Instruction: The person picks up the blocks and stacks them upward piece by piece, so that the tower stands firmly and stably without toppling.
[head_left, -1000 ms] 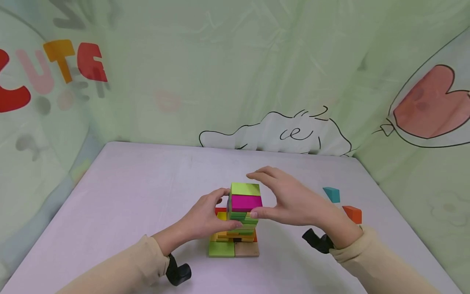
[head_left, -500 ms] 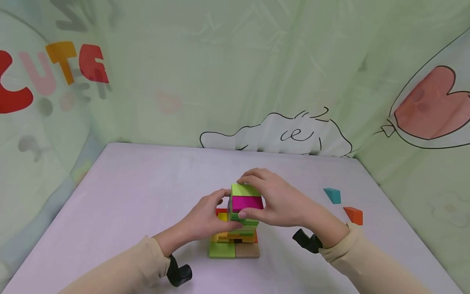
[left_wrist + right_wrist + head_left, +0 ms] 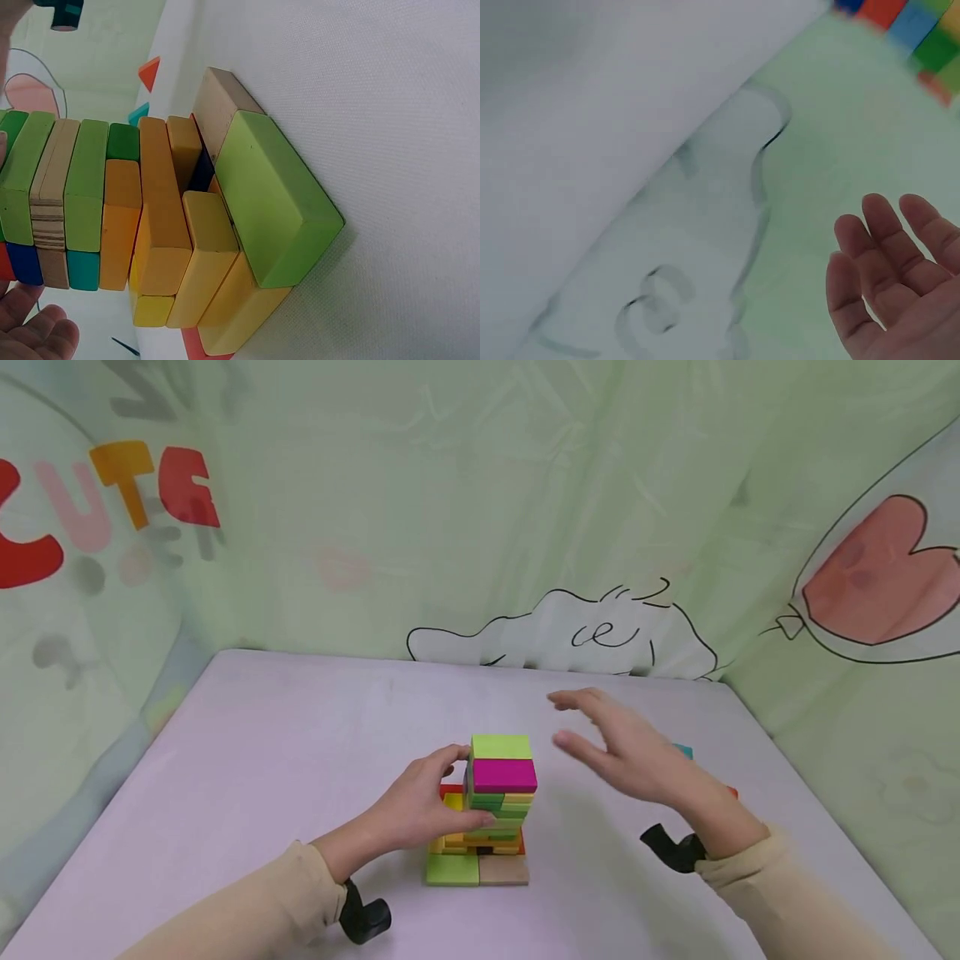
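A tower of wooden blocks [image 3: 501, 810] in many colours rises from the table, topped by a magenta block [image 3: 504, 775] with a lime block [image 3: 501, 747] behind it. My left hand [image 3: 420, 797] holds the tower's upper left side, thumb across the front and fingers reaching behind. In the left wrist view, a green block [image 3: 270, 199] and a plain wood block form part of the tower's base, with layers of yellow and orange blocks above. To the right of the tower, my right hand [image 3: 626, 752] is raised with fingers spread, holding nothing.
A teal wedge [image 3: 139, 113] and an orange wedge [image 3: 149, 73] lie on the table to the right, mostly covered by the right forearm in the head view. The pale table [image 3: 315, 735] meets a printed green curtain [image 3: 337, 510] at its back edge.
My right hand first came in over the tower's top, thumb at its front, then drew away up and right. My left hand stayed at the tower, whose top blocks look the same.
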Demonstrator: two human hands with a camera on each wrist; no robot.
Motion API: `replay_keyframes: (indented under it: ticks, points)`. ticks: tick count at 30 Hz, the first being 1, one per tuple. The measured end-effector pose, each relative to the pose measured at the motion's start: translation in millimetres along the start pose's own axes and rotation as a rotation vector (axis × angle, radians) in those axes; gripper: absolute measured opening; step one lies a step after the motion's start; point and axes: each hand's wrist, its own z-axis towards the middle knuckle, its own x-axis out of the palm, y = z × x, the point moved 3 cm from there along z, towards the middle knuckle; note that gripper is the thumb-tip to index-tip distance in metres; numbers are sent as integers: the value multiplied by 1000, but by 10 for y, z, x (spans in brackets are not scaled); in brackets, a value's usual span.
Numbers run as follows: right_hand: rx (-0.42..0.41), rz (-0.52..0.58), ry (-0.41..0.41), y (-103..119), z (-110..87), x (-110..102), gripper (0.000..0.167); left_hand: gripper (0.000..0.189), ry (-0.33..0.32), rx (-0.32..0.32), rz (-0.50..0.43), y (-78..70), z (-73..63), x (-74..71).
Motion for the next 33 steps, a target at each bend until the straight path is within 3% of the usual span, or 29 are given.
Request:
replay_keyframes:
  ticks: [3, 6, 11, 15, 20, 26, 30, 33]
  points:
    - [90, 20, -56, -490, -82, -110, 50, 71, -8, -4, 10, -5, -5, -9]
    - [227, -6, -54, -1033, -175, -135, 54, 72, -15, -10, 19, -2, -9, -11]
    - [447, -90, 55, -1752, -347, -42, 68, 71, -16, -13, 17, 14, -12, 0]
    - [530, -153, 146, -2066, -441, 41, 70, 72, -13, -17, 1, 27, -16, 10]
    - [551, -193, 225, -2201, -454, 104, 58, 73, -10, -15, -2, 16, -15, 12]
    - [449, -87, 182, -2089, -427, 195, 29, 73, -9, -13, 11, -7, -15, 6]
    - [364, 12, 188, -1958, -442, 260, 39, 72, -11, -12, 13, -15, -15, -1]
    - [364, 26, 177, -1918, -484, 278, 50, 72, -11, -8, 14, -16, -12, -2]
